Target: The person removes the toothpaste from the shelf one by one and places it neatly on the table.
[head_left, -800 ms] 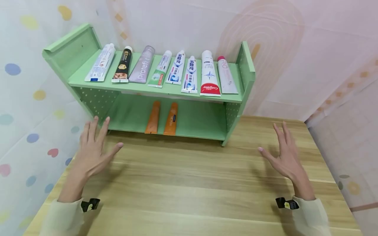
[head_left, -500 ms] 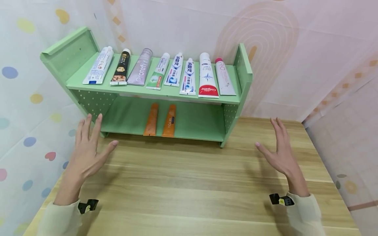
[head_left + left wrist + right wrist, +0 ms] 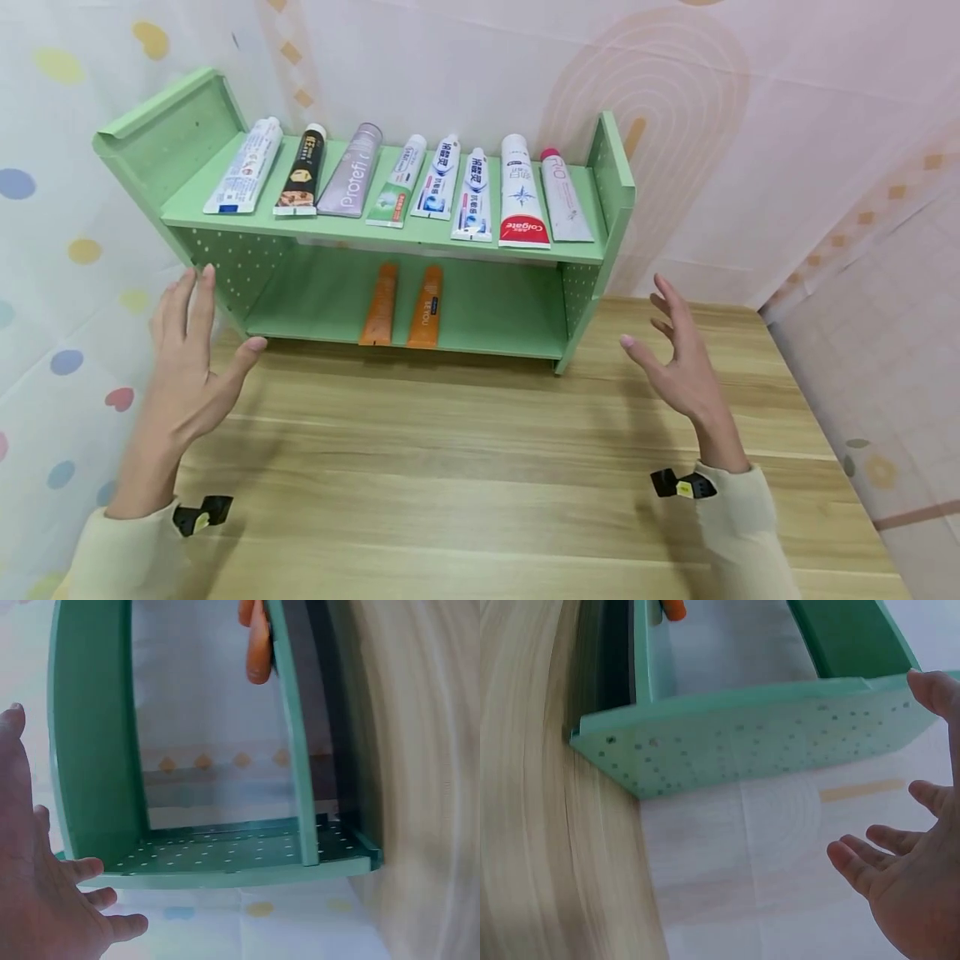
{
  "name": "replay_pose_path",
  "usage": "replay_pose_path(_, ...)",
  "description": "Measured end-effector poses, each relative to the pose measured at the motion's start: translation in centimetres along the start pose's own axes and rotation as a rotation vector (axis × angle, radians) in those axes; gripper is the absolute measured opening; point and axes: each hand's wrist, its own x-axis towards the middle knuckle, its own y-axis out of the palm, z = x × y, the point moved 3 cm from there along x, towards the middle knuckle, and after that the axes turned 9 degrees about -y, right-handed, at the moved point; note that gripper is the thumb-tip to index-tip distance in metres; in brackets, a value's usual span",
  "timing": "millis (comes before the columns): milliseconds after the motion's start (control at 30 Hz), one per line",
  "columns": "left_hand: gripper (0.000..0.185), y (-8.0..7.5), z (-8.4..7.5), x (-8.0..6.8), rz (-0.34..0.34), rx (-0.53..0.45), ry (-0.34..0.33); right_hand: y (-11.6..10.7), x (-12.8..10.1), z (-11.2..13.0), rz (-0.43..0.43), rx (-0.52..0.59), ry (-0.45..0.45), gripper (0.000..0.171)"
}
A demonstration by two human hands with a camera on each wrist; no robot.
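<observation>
Both wide and holding nothing, the left hand [image 3: 182, 375] and the right hand [image 3: 684, 375] hang near opposite ends of the shelf [image 3: 498, 312], which lies ahead, long axis crosswise; the left seems nearer.

You face a pale pinkish back wall [image 3: 450, 50] with a faint arch [image 3: 667, 92]; on your left, a white wall [image 3: 37, 333] carries pastel dots [image 3: 84, 251]. Below you, a wood-grain tabletop [image 3: 465, 483] shines softly, and a faintly gridded wall [image 3: 885, 325] stands on your right.
</observation>
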Motion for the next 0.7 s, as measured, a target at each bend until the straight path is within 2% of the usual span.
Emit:
replay_pose_path(167,0.083,-0.9,-0.8,0.8,-0.057,-0.031,0.05,1.2,0.8,0.1,0.005,0.054,-0.017,0.088)
replay_pose_path(400,0.082,-1.8,-1.8,1.7,-0.131,-0.072,0.087,2.3,1.4,-0.1,-0.016,0.129,-0.034,0.084)
replay_pose_path(567,0.087,-2.3,-2.6,2.5,-0.186,-0.08,0.138,3.4,1.5,-0.5,0.012,0.199,-0.032,0.081)
replay_pose_path(700,0.085,-2.5,-3.3,3.1,-0.188,-0.093,0.123,4.2,1.5,-0.7,0.013,0.226,-0.029,0.079)
